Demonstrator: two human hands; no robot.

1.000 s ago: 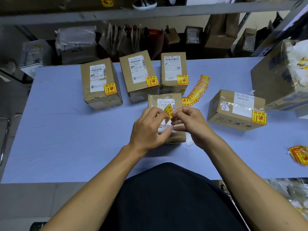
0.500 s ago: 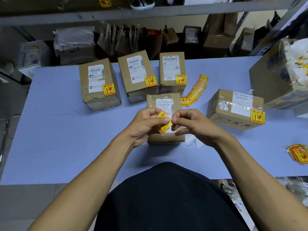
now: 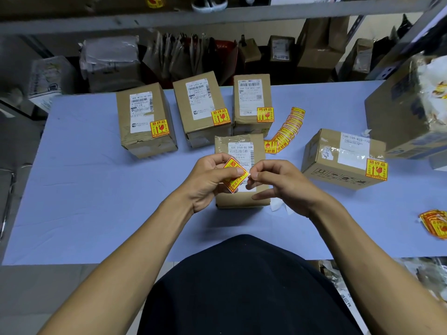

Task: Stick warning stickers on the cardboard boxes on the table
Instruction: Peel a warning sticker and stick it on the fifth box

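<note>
Far left on the blue worktop (image 3: pixel 84 189), three cardboard boxes (image 3: pixel 145 119) stand in a row, each already wearing a yellow sticker; nearer, at centre, the left hand (image 3: pixel 208 180) pinches a tilted warning sticker (image 3: pixel 235 175) by thumb and fingers, held just above the unstickered box (image 3: pixel 242 199); the right hand (image 3: pixel 278 184) nips the sticker's right corner, its other fingers loosely curled; to the right, a fan of spare stickers (image 3: pixel 287 130) lies flat; farther right sits another stickered box (image 3: pixel 343 158).
</note>
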